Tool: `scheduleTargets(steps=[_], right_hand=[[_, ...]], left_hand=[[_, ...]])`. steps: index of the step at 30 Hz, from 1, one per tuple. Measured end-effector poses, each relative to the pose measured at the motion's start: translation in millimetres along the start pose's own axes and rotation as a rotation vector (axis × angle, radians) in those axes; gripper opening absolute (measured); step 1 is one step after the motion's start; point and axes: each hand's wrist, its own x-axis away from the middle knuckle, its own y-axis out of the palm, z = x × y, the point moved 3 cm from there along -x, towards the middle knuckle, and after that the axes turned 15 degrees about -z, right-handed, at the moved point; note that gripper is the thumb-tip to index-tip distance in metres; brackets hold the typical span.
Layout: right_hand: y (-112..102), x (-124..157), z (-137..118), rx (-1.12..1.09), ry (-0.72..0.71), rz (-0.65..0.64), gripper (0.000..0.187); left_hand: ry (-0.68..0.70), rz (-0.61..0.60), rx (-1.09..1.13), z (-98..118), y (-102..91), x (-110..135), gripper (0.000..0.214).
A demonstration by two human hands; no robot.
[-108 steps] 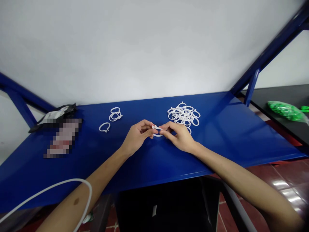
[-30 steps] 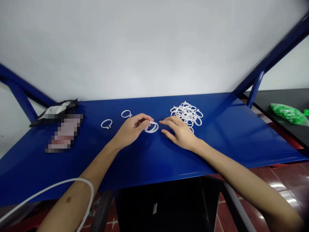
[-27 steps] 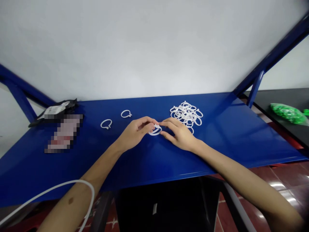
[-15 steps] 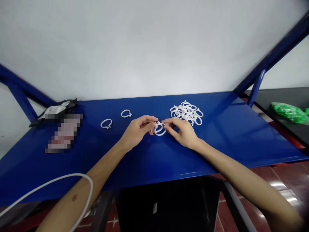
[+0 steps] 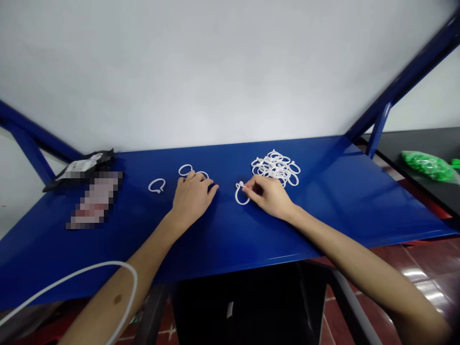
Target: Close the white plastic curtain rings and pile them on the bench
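My right hand (image 5: 270, 195) pinches a white plastic ring (image 5: 241, 194) that hangs down from its fingertips to the blue table (image 5: 223, 230). My left hand (image 5: 192, 197) lies palm down on the table, its fingertips on another white ring (image 5: 202, 174) that is partly hidden under them. Beside it lie two loose white rings (image 5: 185, 169), the further one (image 5: 157, 185) to the left. A pile of several white rings (image 5: 276, 167) sits just behind my right hand.
A black packet (image 5: 84, 166) and a blurred flat item (image 5: 94, 200) lie at the table's left end. Blue frame struts rise at both sides. A green bag (image 5: 427, 165) rests on a black table at the right. A white cable (image 5: 72, 280) loops at lower left.
Both hands held linked rings together half a second ago. Now they have parted: my left hand moved left and set a ring down on the table, while my right hand keeps one ring.
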Motion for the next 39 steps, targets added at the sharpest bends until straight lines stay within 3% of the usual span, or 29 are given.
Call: scheduleTargets(steps=[5, 10, 13, 17, 20, 25, 31, 36, 39], right_hand=[[0, 0, 0, 0.013, 0.014, -0.013, 0.015], [1, 0, -1, 0.014, 0.022, -0.004, 0.012], [1, 1, -4, 0.005, -0.006, 0.001, 0.015], [1, 3, -8, -0.052, -0.07, -0.023, 0.015], [2, 4, -8, -0.127, -0.1, -0.043, 0.014], [4, 4, -8, -0.147, -0.126, -0.041, 0.017], [8, 11, -14, -0.036, -0.245, -0.064, 0.019], [6, 11, -17, 0.066, -0.255, -0.094, 0.02], [-7, 7, -14, 0.122, -0.206, -0.026, 0.019]], left_hand=[[-0.019, 0.059, 0.068, -1, -2.9, 0, 0.037], [0.211, 0.201, 0.374, 18, -10.5, 7, 0.027], [0.303, 0.159, 0.635, 31, -7.8, 12, 0.021], [0.271, 0.053, 0.846, 36, 0.3, 12, 0.016], [0.265, 0.05, 0.912, 34, 2.0, 11, 0.012], [0.296, 0.161, 0.844, 35, 1.5, 14, 0.007], [0.385, 0.319, 0.63, 37, 1.9, 21, 0.016], [0.485, 0.286, 0.496, 34, 1.1, 16, 0.02], [0.491, 0.269, 0.376, 27, -6.4, 11, 0.018]])
